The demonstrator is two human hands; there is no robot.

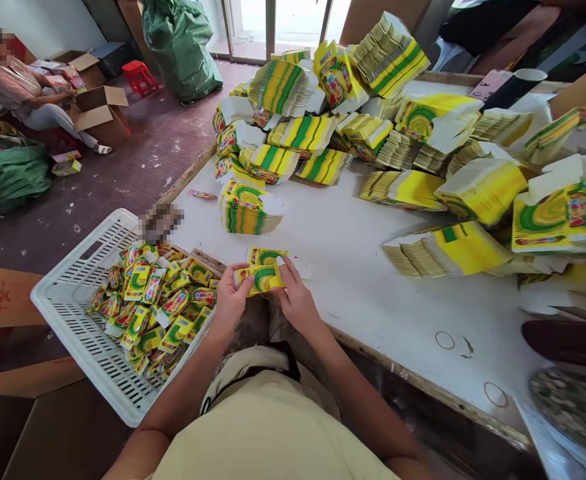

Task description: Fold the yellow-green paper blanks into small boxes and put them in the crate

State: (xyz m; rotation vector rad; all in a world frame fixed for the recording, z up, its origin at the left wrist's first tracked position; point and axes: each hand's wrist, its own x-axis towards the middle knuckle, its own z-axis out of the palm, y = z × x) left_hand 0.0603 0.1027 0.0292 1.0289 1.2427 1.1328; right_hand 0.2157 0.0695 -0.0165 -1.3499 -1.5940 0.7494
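Between my two hands is a small yellow and green printed carton [263,280], held just over the table's near edge. My left hand [230,297] pinches its left end with thumb and fingers. On its right end my right hand [295,293] closes, with something white over one fingertip. A second carton [267,256], looking flat, lies on the table right behind it. Farther back stands a bundle of flat cartons [245,210]. To the left, a white plastic basket [53,293] holds many filled-looking yellow cartons [173,303].
Stacks of flat cartons [303,133] cover the back and right of the white table [333,253]. Rubber bands [445,340] lie at right. A person [23,87] sits at far left near open boxes [103,110]; a green sack [180,50] stands behind.
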